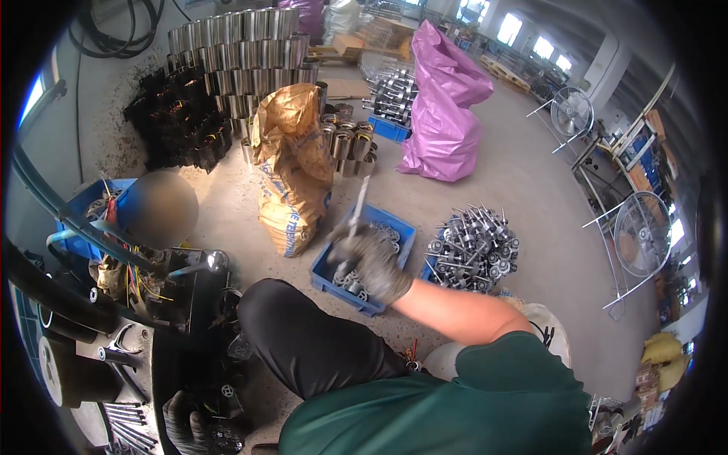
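Note:
My right hand (375, 265), in a grey work glove, is closed around a slim pale metal rod (361, 201) that stands up from the fist. Motion smears both the hand and the rod. They are over a blue plastic crate (367, 305) holding several grey metal parts (350, 282) and rings. Far down at the left, my left hand (186, 425) wears a dark glove, its fingers curled beside black, oily machine parts (227, 413). Whatever lies in those fingers is hidden.
Right of the crate is a heap of shafted metal rotors (474, 250). A brown paper sack (292, 167) and a purple sack (447, 114) stand beyond. Steel cylinders (243, 45) are stacked behind. At left are hoses (53, 197) and a bench with bolts (129, 421).

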The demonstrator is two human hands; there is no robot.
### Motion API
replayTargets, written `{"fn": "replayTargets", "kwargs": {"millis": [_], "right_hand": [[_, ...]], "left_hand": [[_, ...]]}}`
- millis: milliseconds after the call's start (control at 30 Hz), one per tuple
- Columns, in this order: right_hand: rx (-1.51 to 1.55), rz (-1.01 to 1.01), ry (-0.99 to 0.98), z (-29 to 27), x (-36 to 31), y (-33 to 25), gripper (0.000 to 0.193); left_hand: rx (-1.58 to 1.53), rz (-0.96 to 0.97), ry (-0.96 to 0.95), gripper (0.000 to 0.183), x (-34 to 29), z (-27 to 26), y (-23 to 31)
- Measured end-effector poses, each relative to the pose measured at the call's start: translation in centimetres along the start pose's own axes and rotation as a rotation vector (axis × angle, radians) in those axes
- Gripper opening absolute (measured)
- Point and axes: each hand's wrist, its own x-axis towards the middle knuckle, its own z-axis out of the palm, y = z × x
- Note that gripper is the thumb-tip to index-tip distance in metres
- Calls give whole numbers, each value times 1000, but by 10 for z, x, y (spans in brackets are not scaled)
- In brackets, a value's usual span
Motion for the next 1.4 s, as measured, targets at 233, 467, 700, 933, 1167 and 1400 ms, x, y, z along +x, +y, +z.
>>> {"fn": "replayTargets", "kwargs": {"millis": [233, 467, 700, 933, 1167, 1400], "right_hand": [[-655, -198, 1020, -395, 49, -29, 20], [-1104, 177, 1282, -527, -42, -103, 40], [-1614, -256, 1106, -531, -2, -103, 33], [-1333, -426, -476, -99, 98, -51, 8], [-1062, -871, -1529, 203, -1, -29, 25], [-597, -1173, -1331, 368, -8, 81, 28]], "left_hand": [[-92, -179, -93, 42, 0, -2, -3], [-402, -495, 33, 46, -2, 2, -11], [-281, -453, 220, 52, -8, 7, -38], [-83, -528, 672, 25, -52, -74, -57], [-368, -591, 1407, 10, -112, -158, -82], [-1195, -839, 1937, 23, -197, -190, -114]]}}
